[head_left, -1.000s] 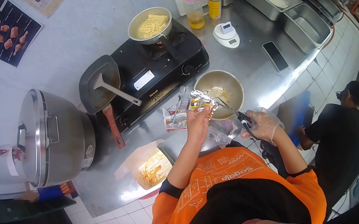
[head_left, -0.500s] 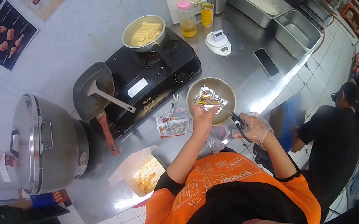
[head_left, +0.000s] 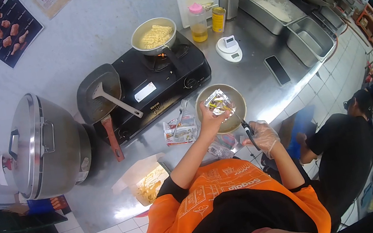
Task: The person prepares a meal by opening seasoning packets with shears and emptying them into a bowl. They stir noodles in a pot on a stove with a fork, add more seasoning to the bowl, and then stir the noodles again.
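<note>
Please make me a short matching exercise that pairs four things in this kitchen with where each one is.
Things:
1. Foil packet
2. Scissors
3. Noodles
4. Phone

Places:
A. In the pot on the stove
B. In the right hand, which wears a clear glove
C. Lying flat on the metal counter
D. In the left hand, over the bowl

Right pairs: 1-D, 2-B, 3-A, 4-C.

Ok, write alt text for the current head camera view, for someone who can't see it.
The ungloved left hand holds a foil sachet over a round bowl; the right hand, in a clear plastic glove, holds black-handled scissors. Beyond, noodles sit in a pan on a black stove.
</note>
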Motion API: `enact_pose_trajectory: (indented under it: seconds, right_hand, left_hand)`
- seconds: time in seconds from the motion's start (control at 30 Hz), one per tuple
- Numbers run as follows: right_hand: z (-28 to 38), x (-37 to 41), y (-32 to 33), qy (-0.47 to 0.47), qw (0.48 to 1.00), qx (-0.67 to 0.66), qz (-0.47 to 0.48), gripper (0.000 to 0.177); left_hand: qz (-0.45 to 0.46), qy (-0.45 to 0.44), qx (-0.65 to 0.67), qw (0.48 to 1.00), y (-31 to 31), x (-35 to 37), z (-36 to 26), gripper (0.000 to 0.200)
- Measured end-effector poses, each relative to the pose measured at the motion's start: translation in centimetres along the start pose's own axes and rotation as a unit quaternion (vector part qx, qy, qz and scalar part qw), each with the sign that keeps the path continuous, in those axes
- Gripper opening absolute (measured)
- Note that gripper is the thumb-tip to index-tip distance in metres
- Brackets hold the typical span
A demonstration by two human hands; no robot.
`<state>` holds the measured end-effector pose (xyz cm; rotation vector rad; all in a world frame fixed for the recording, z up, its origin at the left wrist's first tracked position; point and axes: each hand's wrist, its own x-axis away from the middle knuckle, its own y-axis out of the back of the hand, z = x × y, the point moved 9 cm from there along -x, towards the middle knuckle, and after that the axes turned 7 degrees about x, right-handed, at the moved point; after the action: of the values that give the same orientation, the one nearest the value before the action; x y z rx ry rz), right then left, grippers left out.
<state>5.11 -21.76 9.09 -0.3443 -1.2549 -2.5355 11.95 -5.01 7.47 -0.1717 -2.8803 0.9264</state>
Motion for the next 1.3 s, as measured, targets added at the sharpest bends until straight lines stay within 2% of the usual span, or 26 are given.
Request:
enact_pose_trajectory:
  seconds: [0.17, 0.27, 0.33, 0.43, 0.5, 0.6, 0.63, 0.7, 0.87, 0.93, 1.0, 1.13, 1.17, 1.2, 1.27, 1.3]
  right_hand:
    - [1.6, 0.1, 0.3, -0.011, 1.0, -0.018, 0.018, 0.071]
    - [1.6, -0.1, -0.3, 0.023, 1.0, 0.011, 0.008, 0.076]
    - [0.9, 0.1, -0.8, -0.009, 0.999, -0.043, 0.011, 0.08]
    - [0.5, -0.2, -1.5, -0.01, 0.999, -0.015, 0.036, 0.079]
    - [0.8, -0.3, -1.4, -0.012, 0.999, 0.002, 0.043, 0.078]
    - [1.5, -0.3, -1.1, -0.026, 0.998, 0.027, 0.052, 0.076]
    - [1.6, -0.3, -1.1, -0.036, 0.997, 0.035, 0.052, 0.075]
    - [0.5, -0.2, -1.2, -0.026, 0.997, 0.031, 0.065, 0.075]
    - [-3.6, 0.6, 0.2, -0.009, 0.996, 0.039, 0.082, 0.07]
    - [-8.2, -0.2, 2.1, -0.116, 0.991, 0.0, -0.069, 0.065]
    - [-9.4, -0.9, 3.9, -0.195, 0.963, 0.133, -0.127, 0.06]
    - [-12.2, -4.7, 2.9, -0.186, 0.952, 0.19, -0.152, 0.05]
    - [-11.1, -5.4, 3.0, -0.119, 0.954, 0.229, -0.15, 0.045]
    - [-11.3, -5.8, 3.1, -0.116, 0.954, 0.231, -0.15, 0.045]
    - [-8.0, -4.9, 5.4, -0.067, 0.934, 0.244, -0.253, 0.04]
    - [-6.6, -4.8, 5.7, -0.064, 0.935, 0.243, -0.25, 0.04]
  left_hand:
    - [0.012, 0.027, -0.016, 0.999, -0.1, -0.1, 0.2, 0.072]
    - [0.009, 0.042, -0.003, 0.999, -0.1, -0.1, -0.2, 0.075]
    - [0.011, 0.043, 0.002, 0.999, -0.2, 0.0, -0.3, 0.076]
    - [0.008, 0.053, -0.003, 0.999, 0.2, 0.2, -0.2, 0.077]
    - [0.034, 0.048, -0.07, 0.996, 0.1, 0.2, 0.0, 0.077]
    - [0.049, 0.049, -0.094, 0.993, 0.0, 0.3, 0.3, 0.077]
    - [0.049, 0.049, -0.093, 0.993, 0.1, 0.3, 0.3, 0.077]
    - [0.02, 0.078, -0.007, 0.997, 0.7, 0.2, 0.7, 0.077]
    - [-0.022, 0.044, 0.007, 0.999, 3.0, -0.1, 0.3, 0.079]
    - [-0.038, 0.046, 0.018, 0.998, 3.4, -0.2, 0.3, 0.08]
    - [-0.016, 0.047, 0.002, 0.999, 3.3, -0.1, 0.9, 0.081]
    - [-0.007, 0.048, 0.006, 0.999, 2.3, 0.0, 0.4, 0.083]
    - [-0.008, 0.048, -0.003, 0.999, 2.3, 0.0, 0.3, 0.084]
    - [-0.01, 0.047, -0.012, 0.999, 2.4, 0.1, 0.2, 0.085]
    - [-0.014, 0.039, -0.02, 0.999, 2.9, 0.1, 0.2, 0.085]
    - [-0.014, 0.033, -0.029, 0.999, 3.2, 0.1, 0.3, 0.085]
